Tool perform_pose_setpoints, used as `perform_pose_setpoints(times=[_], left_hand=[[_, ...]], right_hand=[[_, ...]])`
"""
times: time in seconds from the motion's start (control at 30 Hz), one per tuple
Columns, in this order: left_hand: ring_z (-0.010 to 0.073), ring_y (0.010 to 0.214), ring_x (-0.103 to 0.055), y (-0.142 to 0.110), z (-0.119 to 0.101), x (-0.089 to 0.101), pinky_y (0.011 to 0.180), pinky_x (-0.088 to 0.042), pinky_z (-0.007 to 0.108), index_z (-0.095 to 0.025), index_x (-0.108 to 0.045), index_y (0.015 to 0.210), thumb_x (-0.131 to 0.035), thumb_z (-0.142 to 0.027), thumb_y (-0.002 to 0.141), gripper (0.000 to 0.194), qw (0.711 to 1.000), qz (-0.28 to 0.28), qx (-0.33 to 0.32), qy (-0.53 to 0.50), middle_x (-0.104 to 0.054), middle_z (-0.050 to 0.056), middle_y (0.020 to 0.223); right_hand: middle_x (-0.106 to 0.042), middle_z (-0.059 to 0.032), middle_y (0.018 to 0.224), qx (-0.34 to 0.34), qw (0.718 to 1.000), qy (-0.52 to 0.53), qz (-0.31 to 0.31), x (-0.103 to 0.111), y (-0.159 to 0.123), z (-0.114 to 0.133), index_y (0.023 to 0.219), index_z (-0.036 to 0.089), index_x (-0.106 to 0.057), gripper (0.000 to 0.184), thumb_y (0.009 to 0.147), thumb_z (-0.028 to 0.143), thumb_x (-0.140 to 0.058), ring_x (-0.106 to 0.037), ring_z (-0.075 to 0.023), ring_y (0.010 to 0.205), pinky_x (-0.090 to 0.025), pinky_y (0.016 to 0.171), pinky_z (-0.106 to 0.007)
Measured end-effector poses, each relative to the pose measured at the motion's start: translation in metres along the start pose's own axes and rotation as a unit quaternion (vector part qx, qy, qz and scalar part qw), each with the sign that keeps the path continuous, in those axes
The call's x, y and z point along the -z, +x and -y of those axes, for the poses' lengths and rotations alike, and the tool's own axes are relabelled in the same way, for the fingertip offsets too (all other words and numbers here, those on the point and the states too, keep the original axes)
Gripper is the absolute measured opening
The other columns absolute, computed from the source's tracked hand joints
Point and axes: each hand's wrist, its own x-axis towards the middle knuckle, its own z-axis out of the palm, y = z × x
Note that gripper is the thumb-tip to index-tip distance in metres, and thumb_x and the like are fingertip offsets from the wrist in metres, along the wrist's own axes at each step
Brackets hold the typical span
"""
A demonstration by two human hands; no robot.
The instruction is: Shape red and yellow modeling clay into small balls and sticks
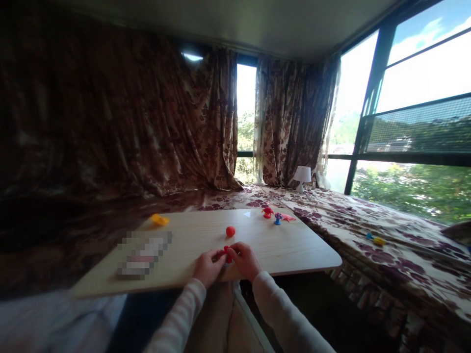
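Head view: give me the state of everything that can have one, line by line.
Left hand, fingers closed on the small red piece
Right hand, fingers closed on the small red piece
Small red piece, held between both hands
Red ball, resting on the table, untouched
Blue toy, upright on the table
Curtains, parted at the narrow window
Lamp, upright; lit or not, unclear

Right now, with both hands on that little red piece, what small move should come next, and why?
Perhaps ease the right hand slightly aside while the left hand steadies the red piece, since both hands partly cover it, hiding its full shape.
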Motion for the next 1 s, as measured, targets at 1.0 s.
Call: perform_pose_setpoints(times=[1.0], left_hand=[[0.0221,0.090,-0.064,0.003,-0.004,0.014,0.087,-0.047,0.032,-0.014,-0.070,0.084,-0.053,-0.044,0.069,0.038,0.996,-0.069,0.008,-0.056,-0.073,0.007,0.088]], right_hand=[[-0.061,-0.0002,0.071,0.061,0.997,-0.043,0.020,-0.002,-0.001,-0.005,0.080,0.018,-0.069,0.014,0.071,0.015,-0.059,-0.054,-0.0110,0.064,-0.045,0.063,-0.022]])
